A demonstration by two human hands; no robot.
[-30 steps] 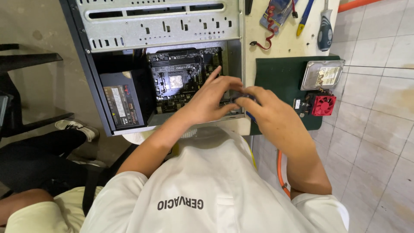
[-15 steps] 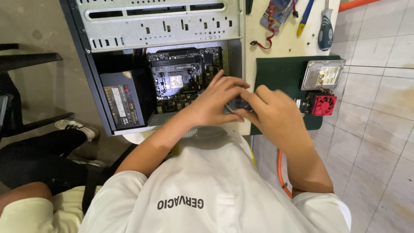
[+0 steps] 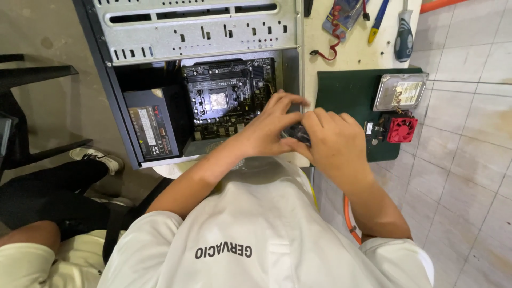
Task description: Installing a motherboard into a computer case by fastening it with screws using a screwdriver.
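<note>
Both my hands meet at the lower right corner of an open computer case (image 3: 101, 69) that lies on its side. Between the fingers of my left hand (image 3: 264, 128) and my right hand (image 3: 336, 144) sits a small dark part (image 3: 298, 133), mostly hidden by the fingers. My left hand reaches over the edge of the black motherboard (image 3: 226, 98) inside the case. My right hand rests over the left side of a dark green mat (image 3: 346, 93).
A black power supply (image 3: 152, 130) fills the case's lower left. On the mat lie a silver hard drive (image 3: 400, 90) and a red cooler fan (image 3: 401, 129). Cables and screwdrivers (image 3: 404, 34) lie on the pale table top. An orange hose (image 3: 349, 218) runs along the tiled floor.
My hands stay together at the same corner of the case. My left fingers have spread a little and shifted slightly on the dark part.
</note>
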